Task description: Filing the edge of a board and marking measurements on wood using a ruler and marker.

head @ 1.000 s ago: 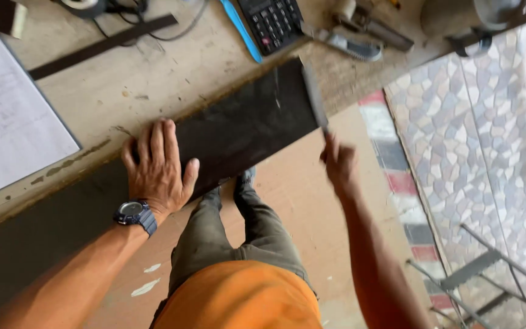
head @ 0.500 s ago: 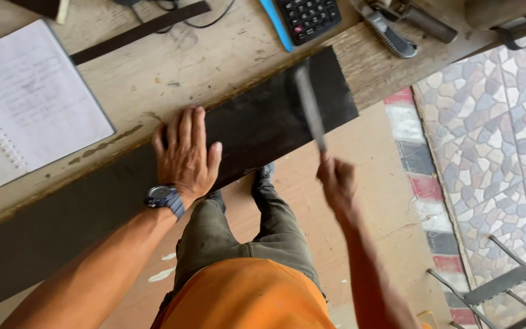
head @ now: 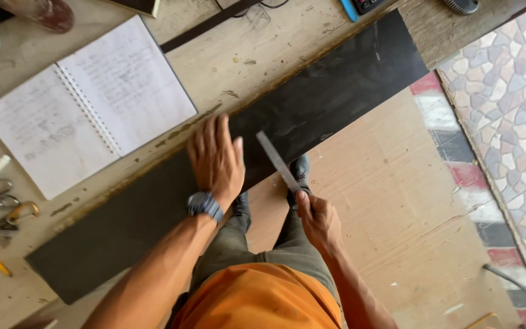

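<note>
Left hand (head: 216, 159) flat and palm down, fingers extended and slightly spread, thumb out toward the right, a watch strapped round the wrist, bare forearm running back toward the lower left. Right hand (head: 316, 220) lower and nearer the body, closed in a fist-like grip, knuckles up, forearm angled down to the lower right. Hands apart, not touching.

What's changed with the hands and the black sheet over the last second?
The right hand has drawn back toward the body, bringing the metal ruler from the sheet's right end to beside the left hand. The left hand stays pressed flat on the black sheet, which still overhangs the workbench.
</note>
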